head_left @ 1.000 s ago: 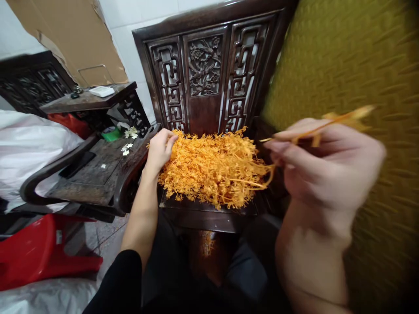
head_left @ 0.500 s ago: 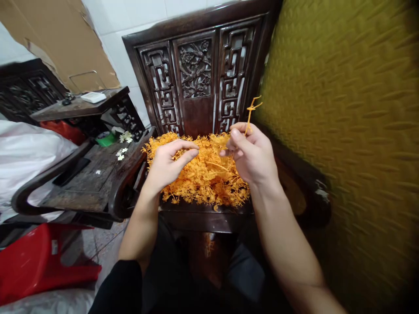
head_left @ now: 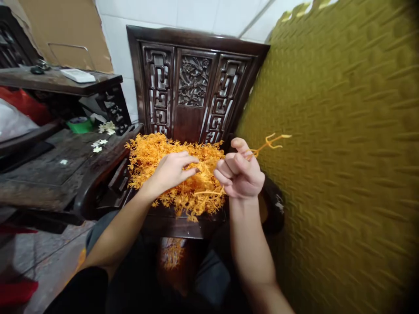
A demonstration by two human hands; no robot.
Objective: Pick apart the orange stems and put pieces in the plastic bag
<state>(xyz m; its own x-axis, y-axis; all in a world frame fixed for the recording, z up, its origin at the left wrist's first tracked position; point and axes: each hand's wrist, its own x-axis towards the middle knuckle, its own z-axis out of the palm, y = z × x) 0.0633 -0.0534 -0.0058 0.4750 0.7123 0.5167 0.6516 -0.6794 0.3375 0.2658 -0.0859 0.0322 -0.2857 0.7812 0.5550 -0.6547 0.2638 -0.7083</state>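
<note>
A heap of orange plastic flower stems (head_left: pixel 147 152) with fine branching tips covers the seat of a dark carved wooden chair. My right hand (head_left: pixel 242 170) is raised at the heap's right side, its fingers curled round an orange branched stem (head_left: pixel 273 140). The forked end sticks out to the right, past the index finger. Another thin orange stem (head_left: pixel 209 192) runs below toward the palm; whether the hand grips it I cannot tell. Over the middle of the heap is my left hand (head_left: pixel 173 170), thumb and fingers apart, with nothing visible between them.
Behind the heap rises the carved chair back (head_left: pixel 193 83). A yellow textured foam mat (head_left: pixel 334 144) stands upright along the right. To the left, a wooden seat (head_left: pixel 46 170) bears green tape (head_left: pixel 80 125) and small white flower pieces (head_left: pixel 100 144). A white box (head_left: pixel 77 75) sits on the ledge.
The view has shifted. My right hand has turned, and the stem's forked end now points right instead of up. My left hand's thumb and fingers have spread a little over the heap.
</note>
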